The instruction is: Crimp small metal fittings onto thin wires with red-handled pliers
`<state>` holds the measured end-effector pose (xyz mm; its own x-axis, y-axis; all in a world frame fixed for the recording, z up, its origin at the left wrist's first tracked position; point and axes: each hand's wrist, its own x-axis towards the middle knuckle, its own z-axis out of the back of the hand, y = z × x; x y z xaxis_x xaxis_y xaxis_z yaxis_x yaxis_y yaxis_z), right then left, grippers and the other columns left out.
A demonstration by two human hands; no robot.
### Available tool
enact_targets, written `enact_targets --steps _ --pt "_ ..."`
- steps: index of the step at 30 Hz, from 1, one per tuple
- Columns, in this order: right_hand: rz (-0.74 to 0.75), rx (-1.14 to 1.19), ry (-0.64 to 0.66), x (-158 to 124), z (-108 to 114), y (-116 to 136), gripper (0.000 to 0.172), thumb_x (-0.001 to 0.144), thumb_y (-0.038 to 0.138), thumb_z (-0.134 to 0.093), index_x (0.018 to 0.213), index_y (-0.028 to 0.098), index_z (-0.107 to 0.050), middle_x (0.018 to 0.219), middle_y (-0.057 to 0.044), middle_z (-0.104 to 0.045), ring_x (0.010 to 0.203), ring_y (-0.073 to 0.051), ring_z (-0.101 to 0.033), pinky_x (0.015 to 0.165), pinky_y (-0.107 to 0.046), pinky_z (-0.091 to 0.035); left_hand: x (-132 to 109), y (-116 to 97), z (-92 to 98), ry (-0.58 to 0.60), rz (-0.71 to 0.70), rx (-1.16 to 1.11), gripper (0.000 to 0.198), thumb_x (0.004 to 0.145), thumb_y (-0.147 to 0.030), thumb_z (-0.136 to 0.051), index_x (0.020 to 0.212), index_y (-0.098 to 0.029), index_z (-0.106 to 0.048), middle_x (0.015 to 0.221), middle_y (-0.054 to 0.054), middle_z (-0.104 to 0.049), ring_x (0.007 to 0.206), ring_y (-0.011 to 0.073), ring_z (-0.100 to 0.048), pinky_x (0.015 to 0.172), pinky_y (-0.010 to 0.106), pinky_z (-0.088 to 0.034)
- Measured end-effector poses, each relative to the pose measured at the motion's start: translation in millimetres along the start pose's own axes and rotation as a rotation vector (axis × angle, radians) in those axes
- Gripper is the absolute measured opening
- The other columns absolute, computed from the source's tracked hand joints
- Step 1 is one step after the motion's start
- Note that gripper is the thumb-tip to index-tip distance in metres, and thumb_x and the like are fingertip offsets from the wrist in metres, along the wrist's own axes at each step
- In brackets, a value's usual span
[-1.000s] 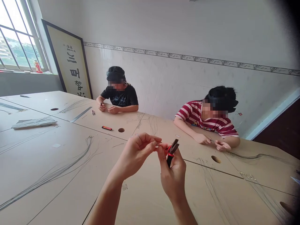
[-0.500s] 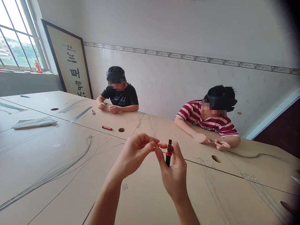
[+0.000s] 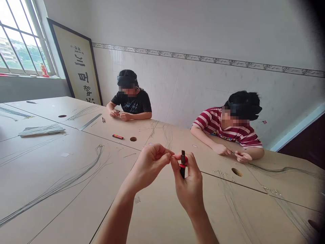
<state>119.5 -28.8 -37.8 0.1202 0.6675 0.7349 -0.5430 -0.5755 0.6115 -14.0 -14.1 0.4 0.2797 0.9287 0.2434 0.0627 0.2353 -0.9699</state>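
Note:
Out in front of me, above the table (image 3: 157, 203), my two hands meet at the fingertips. My left hand (image 3: 149, 166) is closed in a pinch, thumb against forefinger; whatever sits between the tips is too small to make out. My right hand (image 3: 190, 186) is wrapped round a tool that looks like pliers (image 3: 182, 163), seen edge-on, with a dark metal head pointing up and red and black grips. The right thumb and forefinger tips touch the left fingertips. Bundles of thin grey wire or cord (image 3: 76, 176) lie on the table to the left.
Across the table sit a person in black (image 3: 134, 101) and a person in a striped shirt (image 3: 215, 122), both handling small items. A red and black object (image 3: 118, 137), a steel ruler (image 3: 91, 122), a folded cloth (image 3: 42, 130) and more strands (image 3: 233, 203) lie around. Round holes (image 3: 237, 172) pierce the tabletop.
The view has shifted slightly, so the surroundings appear a little further right. My hands keep almost the same pose, with the fingertips still together and the tool in my right hand.

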Motion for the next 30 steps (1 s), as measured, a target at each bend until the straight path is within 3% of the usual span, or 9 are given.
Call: enact_targets --steps 9,22,30 --pt "0.015 0.009 0.029 -1.2 0.0 -2.6 0.004 0.096 0.028 -0.054 0.095 0.024 -0.054 0.090 -0.001 -0.057 0.085 -0.016 -0.054 0.075 -0.029 -0.047 0.4 0.8 1.8 -0.013 0.003 0.022 0.014 0.090 -0.026 -0.057 0.081 -0.016 -0.062 0.077 0.003 -0.069 0.068 0.0134 -0.061 0.063 0.027 -0.046" --pt "0.109 -0.053 0.002 0.4 -0.8 -7.2 0.002 0.096 0.023 -0.053 0.095 0.024 -0.052 0.087 0.000 -0.056 0.082 -0.015 -0.053 0.074 -0.029 -0.046 2.8 2.7 3.3 0.001 0.016 0.105 0.015 0.089 -0.024 -0.055 0.080 -0.016 -0.063 0.074 0.002 -0.065 0.065 0.0122 -0.053 0.063 0.028 -0.044" --pt "-0.042 0.084 0.050 1.7 3.2 -1.4 0.007 0.097 0.029 -0.051 0.092 0.025 -0.052 0.083 0.002 -0.055 0.074 -0.013 -0.054 0.069 -0.025 -0.046 0.9 -4.5 5.1 0.040 -0.042 0.084 0.027 0.095 -0.032 -0.050 0.082 -0.014 -0.065 0.084 0.004 -0.068 0.066 0.0109 -0.054 0.067 0.028 -0.047"
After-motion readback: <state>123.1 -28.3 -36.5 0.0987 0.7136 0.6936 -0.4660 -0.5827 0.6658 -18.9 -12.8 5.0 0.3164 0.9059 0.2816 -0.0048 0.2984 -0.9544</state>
